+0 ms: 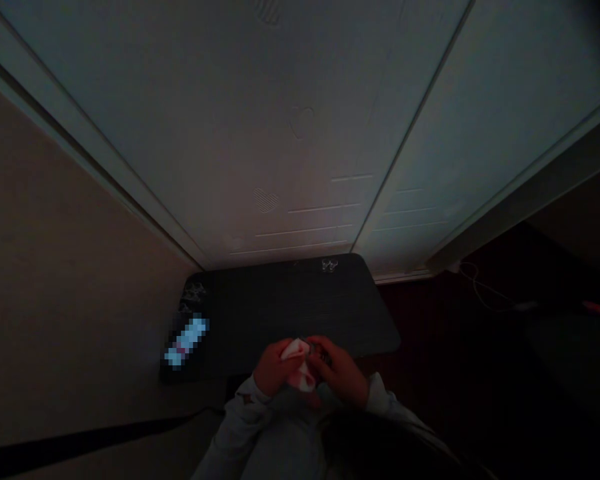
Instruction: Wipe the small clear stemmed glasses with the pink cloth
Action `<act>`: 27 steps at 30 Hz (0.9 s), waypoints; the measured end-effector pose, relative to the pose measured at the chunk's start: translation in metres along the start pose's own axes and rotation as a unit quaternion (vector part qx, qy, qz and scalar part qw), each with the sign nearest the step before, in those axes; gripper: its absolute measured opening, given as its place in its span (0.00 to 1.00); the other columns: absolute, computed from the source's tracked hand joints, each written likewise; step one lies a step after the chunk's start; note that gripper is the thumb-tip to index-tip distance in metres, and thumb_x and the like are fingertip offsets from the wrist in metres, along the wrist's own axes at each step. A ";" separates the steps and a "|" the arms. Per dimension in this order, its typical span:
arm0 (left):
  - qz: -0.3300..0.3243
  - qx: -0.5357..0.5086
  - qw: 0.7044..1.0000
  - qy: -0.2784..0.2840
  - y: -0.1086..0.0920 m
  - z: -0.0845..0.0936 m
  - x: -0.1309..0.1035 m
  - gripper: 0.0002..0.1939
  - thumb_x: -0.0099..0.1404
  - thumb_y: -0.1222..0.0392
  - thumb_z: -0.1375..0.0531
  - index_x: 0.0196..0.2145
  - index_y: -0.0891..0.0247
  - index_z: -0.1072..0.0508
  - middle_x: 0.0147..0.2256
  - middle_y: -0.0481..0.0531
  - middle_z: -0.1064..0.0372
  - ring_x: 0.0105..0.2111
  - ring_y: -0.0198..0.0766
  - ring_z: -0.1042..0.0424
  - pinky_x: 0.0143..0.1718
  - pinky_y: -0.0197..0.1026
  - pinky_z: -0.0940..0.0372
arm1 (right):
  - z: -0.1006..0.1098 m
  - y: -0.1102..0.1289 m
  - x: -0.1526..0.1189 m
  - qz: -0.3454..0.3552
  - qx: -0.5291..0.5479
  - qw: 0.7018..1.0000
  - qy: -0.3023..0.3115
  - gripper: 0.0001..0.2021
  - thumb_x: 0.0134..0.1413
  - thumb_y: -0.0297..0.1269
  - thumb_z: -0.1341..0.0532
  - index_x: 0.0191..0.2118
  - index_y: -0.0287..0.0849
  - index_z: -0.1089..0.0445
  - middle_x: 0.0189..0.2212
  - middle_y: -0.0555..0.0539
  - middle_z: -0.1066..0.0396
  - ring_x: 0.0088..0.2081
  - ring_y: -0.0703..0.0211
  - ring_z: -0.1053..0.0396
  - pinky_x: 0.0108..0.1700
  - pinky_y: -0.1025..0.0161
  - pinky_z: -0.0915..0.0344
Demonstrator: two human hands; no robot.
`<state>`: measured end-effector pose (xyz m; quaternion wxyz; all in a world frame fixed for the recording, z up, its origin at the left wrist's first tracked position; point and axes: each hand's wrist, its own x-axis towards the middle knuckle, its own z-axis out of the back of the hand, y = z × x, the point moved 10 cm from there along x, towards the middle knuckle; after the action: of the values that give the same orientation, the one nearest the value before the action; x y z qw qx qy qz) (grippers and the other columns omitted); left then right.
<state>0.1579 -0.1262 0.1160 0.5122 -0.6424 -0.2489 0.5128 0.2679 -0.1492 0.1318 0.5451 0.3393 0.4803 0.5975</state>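
Note:
Both my hands meet in front of my lap, at the near edge of a small dark table [290, 300]. A crumpled white and pink cloth [303, 379] is bunched between them. My left hand [274, 368] is closed on the cloth from the left side. My right hand [344, 375] is closed at the cloth's right side, its thumb and fingers bent inward. A small dark shape shows by the right fingertips, too dim to name.
A lit, blurred-out rectangle [186, 341] lies on the table's left end, beside clear tangled pieces [194, 292]. A small clear object [330, 265] sits near the back edge. White panels [300, 167] rise behind the table. A white cable [480, 287] runs at right.

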 end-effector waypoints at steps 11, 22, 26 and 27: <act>-0.008 0.036 0.998 0.042 -0.004 -0.014 0.002 0.12 0.47 0.58 0.41 0.29 0.69 0.27 0.23 0.48 0.34 0.23 0.33 0.40 0.25 0.34 0.44 | -0.003 -0.022 0.002 -0.073 0.161 0.984 0.021 0.16 0.49 0.48 0.43 0.39 0.41 0.34 0.21 0.53 0.37 0.24 0.64 0.38 0.26 0.67 0.40; -0.030 0.063 0.996 0.052 -0.014 -0.034 0.010 0.11 0.47 0.58 0.42 0.26 0.68 0.28 0.21 0.47 0.36 0.22 0.33 0.41 0.24 0.34 0.45 | 0.014 -0.029 -0.003 -0.053 0.147 0.987 0.024 0.17 0.52 0.49 0.47 0.35 0.40 0.32 0.28 0.48 0.31 0.30 0.60 0.35 0.34 0.63 0.38; -0.023 0.045 0.998 0.039 -0.013 -0.045 0.013 0.10 0.47 0.59 0.41 0.27 0.68 0.27 0.21 0.47 0.34 0.22 0.33 0.39 0.24 0.33 0.45 | 0.024 -0.035 -0.007 -0.052 0.139 0.989 0.019 0.16 0.53 0.46 0.48 0.37 0.40 0.32 0.28 0.48 0.32 0.30 0.60 0.34 0.34 0.63 0.38; -0.021 0.037 0.999 0.030 -0.013 -0.047 0.014 0.10 0.47 0.59 0.41 0.27 0.68 0.26 0.21 0.47 0.34 0.22 0.33 0.38 0.23 0.33 0.45 | 0.027 -0.038 -0.008 -0.058 0.150 0.987 0.015 0.15 0.53 0.45 0.47 0.40 0.40 0.33 0.28 0.48 0.32 0.29 0.61 0.34 0.33 0.63 0.37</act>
<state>0.2083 -0.1284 0.1194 0.5540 -0.6324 -0.2277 0.4913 0.3067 -0.1537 0.1053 0.5142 0.3798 0.5914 0.4916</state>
